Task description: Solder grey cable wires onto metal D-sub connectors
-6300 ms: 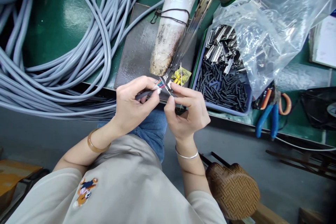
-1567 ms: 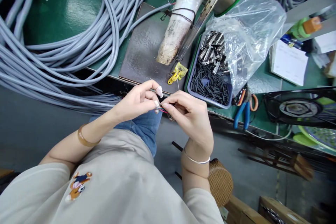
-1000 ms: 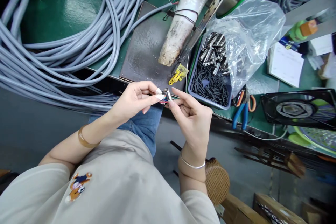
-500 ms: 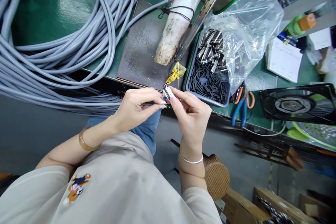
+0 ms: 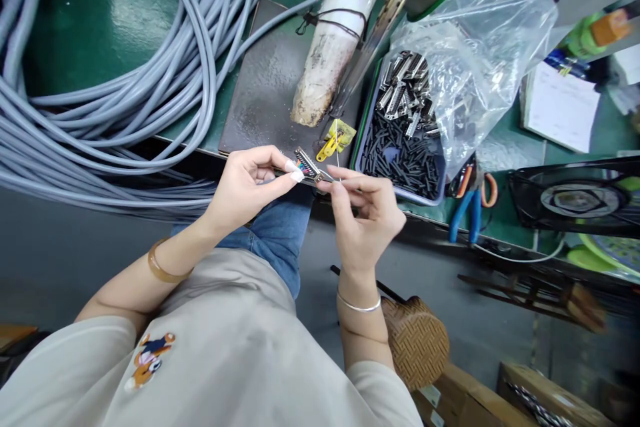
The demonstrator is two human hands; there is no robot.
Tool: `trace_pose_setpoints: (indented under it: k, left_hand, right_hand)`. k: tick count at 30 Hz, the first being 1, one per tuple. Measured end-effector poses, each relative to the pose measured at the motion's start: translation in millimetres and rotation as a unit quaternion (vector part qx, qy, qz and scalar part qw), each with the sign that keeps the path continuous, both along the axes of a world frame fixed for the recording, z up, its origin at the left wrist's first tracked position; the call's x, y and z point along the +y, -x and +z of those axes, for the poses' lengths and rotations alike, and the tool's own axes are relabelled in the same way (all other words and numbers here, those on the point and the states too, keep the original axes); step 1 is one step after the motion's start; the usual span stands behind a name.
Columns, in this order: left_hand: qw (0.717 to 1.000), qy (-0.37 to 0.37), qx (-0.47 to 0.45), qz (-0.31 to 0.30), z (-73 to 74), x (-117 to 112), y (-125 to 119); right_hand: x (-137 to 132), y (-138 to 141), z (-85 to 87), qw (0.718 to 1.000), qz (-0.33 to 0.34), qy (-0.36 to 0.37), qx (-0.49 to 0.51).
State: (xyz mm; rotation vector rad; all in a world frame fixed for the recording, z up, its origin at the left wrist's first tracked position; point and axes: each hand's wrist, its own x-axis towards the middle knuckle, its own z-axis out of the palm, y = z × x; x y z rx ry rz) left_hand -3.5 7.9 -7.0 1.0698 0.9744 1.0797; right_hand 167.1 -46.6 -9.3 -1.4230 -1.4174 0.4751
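A metal multi-pin connector (image 5: 309, 164) with coloured wires at its solder cups sits between my hands, tilted down to the right, just off the bench edge. My left hand (image 5: 250, 180) is closed, its thumb and forefinger pinching the connector's wired left side. My right hand (image 5: 367, 210) is closed in a pinch at the connector's right end. A thin greyish sliver shows by those fingertips; what it is I cannot make out. Just beyond lies a yellow clip-like piece (image 5: 330, 147) on the dark metal plate (image 5: 260, 100).
Thick grey cables (image 5: 200, 80) fill the left. A wrapped white cylinder (image 5: 327, 47) points toward me. A blue bin (image 5: 354, 153) holds metal connectors and black tubes, partly under a plastic bag (image 5: 480, 60). Blue-handled pliers (image 5: 465, 213), a black fan (image 5: 575, 200) and papers (image 5: 560, 107) lie right.
The connector has turned to slope down rightward, and my left fingers now hold its wired side. My right fingers have slid from its body to its right end.
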Motion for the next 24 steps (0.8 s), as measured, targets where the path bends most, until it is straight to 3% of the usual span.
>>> trace_pose_setpoints:
  k: [3, 10, 24]
  left_hand:
    - [1.000, -0.009, 0.019, 0.014, -2.1, 2.4, -2.9]
    - [0.992, -0.080, 0.076, 0.064, -5.8, 6.4, -9.6]
    - [0.975, -0.145, 0.125, 0.112, 3.6, 16.1, -17.2]
  right_hand:
    - [7.9, 3.3, -6.9, 1.000, 0.023, 0.004, 0.016]
    - [19.9, 6.9, -7.2, 0.995, 0.020, -0.082, -0.050]
    - [36.5, 2.9, -2.9, 0.995, 0.035, -0.085, -0.034]
